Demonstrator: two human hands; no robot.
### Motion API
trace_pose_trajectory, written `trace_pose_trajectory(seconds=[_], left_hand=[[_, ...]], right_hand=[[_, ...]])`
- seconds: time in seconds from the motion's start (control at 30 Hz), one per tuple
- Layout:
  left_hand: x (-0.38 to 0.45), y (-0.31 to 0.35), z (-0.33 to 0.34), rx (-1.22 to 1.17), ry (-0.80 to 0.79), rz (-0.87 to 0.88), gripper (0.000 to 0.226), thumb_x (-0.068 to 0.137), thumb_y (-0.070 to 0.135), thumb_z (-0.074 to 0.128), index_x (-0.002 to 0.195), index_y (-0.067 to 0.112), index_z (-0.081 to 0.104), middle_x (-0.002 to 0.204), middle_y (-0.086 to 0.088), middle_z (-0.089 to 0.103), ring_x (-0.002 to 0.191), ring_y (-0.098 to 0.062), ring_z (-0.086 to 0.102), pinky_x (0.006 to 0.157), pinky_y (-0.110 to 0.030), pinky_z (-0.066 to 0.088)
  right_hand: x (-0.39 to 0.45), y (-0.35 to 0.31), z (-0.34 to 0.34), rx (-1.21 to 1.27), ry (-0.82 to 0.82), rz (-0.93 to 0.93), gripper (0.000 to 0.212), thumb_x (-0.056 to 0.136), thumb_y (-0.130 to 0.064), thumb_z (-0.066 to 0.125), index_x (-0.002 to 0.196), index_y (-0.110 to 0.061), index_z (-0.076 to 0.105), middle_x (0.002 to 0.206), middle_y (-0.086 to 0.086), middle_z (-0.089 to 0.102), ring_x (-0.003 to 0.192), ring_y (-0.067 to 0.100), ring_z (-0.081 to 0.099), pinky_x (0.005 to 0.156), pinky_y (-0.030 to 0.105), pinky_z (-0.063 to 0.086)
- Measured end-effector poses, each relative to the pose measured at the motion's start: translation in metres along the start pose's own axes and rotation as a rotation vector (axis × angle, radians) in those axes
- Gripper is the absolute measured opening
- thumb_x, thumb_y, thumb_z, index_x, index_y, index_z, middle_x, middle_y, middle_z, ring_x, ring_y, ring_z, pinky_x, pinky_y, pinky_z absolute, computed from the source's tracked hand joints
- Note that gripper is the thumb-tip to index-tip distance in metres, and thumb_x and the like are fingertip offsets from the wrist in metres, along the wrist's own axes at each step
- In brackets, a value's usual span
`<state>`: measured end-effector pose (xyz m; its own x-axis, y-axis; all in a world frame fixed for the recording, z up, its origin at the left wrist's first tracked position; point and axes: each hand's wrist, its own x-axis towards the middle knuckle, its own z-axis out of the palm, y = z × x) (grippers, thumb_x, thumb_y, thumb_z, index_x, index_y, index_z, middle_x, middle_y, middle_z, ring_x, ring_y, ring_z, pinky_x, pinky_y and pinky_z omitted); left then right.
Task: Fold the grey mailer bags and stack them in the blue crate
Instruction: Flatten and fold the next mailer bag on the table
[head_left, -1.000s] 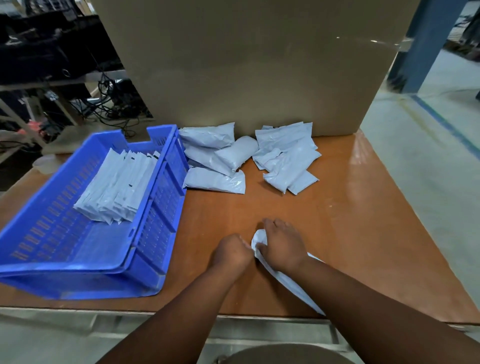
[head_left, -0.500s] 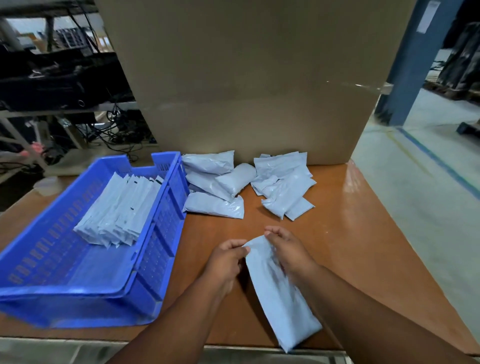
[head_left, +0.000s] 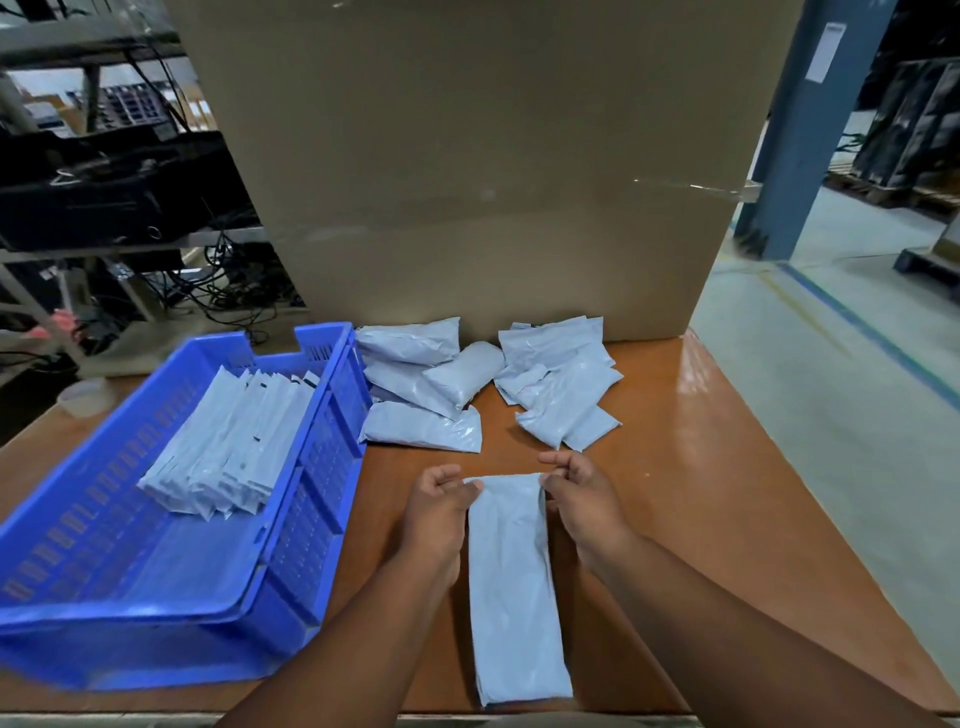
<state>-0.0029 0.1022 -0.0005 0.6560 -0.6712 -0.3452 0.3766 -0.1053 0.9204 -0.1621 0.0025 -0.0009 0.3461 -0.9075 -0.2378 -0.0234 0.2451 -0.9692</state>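
Note:
A long grey mailer bag (head_left: 514, 587) lies flat on the table, running from my hands toward the near edge. My left hand (head_left: 439, 512) pinches its far left corner, and my right hand (head_left: 582, 499) pinches its far right corner. The blue crate (head_left: 311, 467) stands on the left and holds a row of folded grey bags (head_left: 234, 447) leaning together. Behind my hands lie two loose piles of grey bags, the left pile (head_left: 421, 389) close to the crate and the right pile (head_left: 563, 384) beside it.
A big cardboard box (head_left: 483, 156) stands along the back of the orange table (head_left: 701, 493). The table's right edge drops to a concrete floor with a blue pillar (head_left: 810, 130). A small white cup (head_left: 83, 397) sits behind the crate, with shelves and cables beyond.
A second ago both hands were bunched over a crumpled bag near the table's front. Since then they have spread it out lengthwise and squared it, each hand holding a far corner.

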Motion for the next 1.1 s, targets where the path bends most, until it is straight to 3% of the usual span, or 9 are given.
trace_pose_trajectory(seconds=[0.07,0.13,0.4,0.47,0.57,0.63,0.8,0.97,1.1], left_hand=[[-0.004,-0.005,0.000,0.041,-0.096,-0.080,0.051,0.079,0.015,0.093,0.122,0.014,0.065,0.113,-0.012,0.078,0.103,-0.030,0.077,0.096,-0.050,0.061],[-0.012,-0.011,0.002,0.115,-0.192,-0.155,0.038,0.086,0.010,0.086,0.121,0.004,0.069,0.108,-0.014,0.080,0.099,-0.034,0.078,0.095,-0.052,0.062],[-0.012,-0.014,0.003,0.142,-0.170,-0.094,0.015,0.097,-0.001,0.070,0.112,0.002,0.071,0.100,-0.016,0.081,0.090,-0.034,0.078,0.091,-0.052,0.063],[-0.011,-0.014,0.005,0.160,-0.190,-0.076,0.017,0.096,-0.003,0.069,0.112,0.003,0.072,0.101,-0.017,0.080,0.090,-0.035,0.077,0.092,-0.053,0.062],[-0.010,-0.014,0.005,0.167,-0.234,-0.063,0.019,0.094,-0.003,0.070,0.111,0.004,0.074,0.103,-0.020,0.079,0.092,-0.037,0.075,0.093,-0.055,0.059],[-0.010,-0.012,0.005,0.165,-0.261,-0.055,0.019,0.093,-0.001,0.071,0.110,0.005,0.075,0.105,-0.020,0.079,0.094,-0.037,0.075,0.094,-0.055,0.058],[-0.006,-0.007,0.006,0.125,-0.190,-0.049,0.008,0.098,0.012,0.072,0.103,0.008,0.076,0.102,-0.016,0.080,0.093,-0.031,0.074,0.094,-0.050,0.059],[-0.004,-0.004,0.006,0.188,-0.108,-0.024,0.008,0.097,0.014,0.072,0.092,0.012,0.078,0.094,-0.014,0.080,0.080,-0.024,0.070,0.078,-0.040,0.058],[-0.001,-0.006,0.004,0.281,-0.097,-0.005,0.011,0.094,0.030,0.072,0.092,0.022,0.079,0.089,-0.010,0.077,0.079,-0.023,0.058,0.074,-0.038,0.049]], right_hand=[[0.002,-0.001,-0.001,0.064,0.035,0.000,0.025,0.098,-0.004,0.064,0.114,-0.020,0.072,0.084,0.009,0.066,0.079,0.019,0.066,0.076,0.036,0.055],[0.004,-0.002,-0.003,0.096,0.062,0.005,0.024,0.098,-0.001,0.062,0.112,-0.018,0.072,0.090,0.011,0.073,0.079,0.019,0.070,0.074,0.034,0.057],[0.019,-0.010,-0.009,-0.044,0.352,-0.063,0.016,0.092,-0.014,0.064,0.095,-0.027,0.072,0.090,0.003,0.074,0.080,0.023,0.069,0.073,0.037,0.054],[0.023,-0.021,0.001,-0.213,0.208,-0.172,0.014,0.091,-0.026,0.070,0.103,-0.030,0.073,0.101,-0.004,0.072,0.092,0.018,0.071,0.081,0.034,0.057],[0.034,-0.035,0.020,-0.511,-0.132,-0.179,0.051,0.078,-0.058,0.074,0.121,-0.031,0.073,0.120,-0.013,0.068,0.108,0.007,0.067,0.096,0.034,0.056],[0.040,-0.045,0.030,-0.730,-0.239,-0.164,0.039,0.079,-0.061,0.074,0.106,-0.033,0.076,0.114,-0.017,0.067,0.108,0.007,0.066,0.097,0.036,0.054],[0.056,-0.054,0.033,-0.744,-0.273,-0.104,0.021,0.089,-0.034,0.078,0.074,-0.021,0.071,0.094,-0.001,0.078,0.100,0.019,0.073,0.092,0.039,0.058],[0.054,-0.057,0.025,-0.610,-0.262,-0.053,0.021,0.094,-0.025,0.075,0.092,-0.005,0.074,0.094,-0.002,0.077,0.090,0.016,0.069,0.076,0.026,0.049],[0.052,-0.058,0.025,-0.572,-0.244,-0.051,0.013,0.099,-0.024,0.068,0.090,-0.020,0.076,0.103,-0.009,0.074,0.102,0.010,0.065,0.079,0.025,0.046]])
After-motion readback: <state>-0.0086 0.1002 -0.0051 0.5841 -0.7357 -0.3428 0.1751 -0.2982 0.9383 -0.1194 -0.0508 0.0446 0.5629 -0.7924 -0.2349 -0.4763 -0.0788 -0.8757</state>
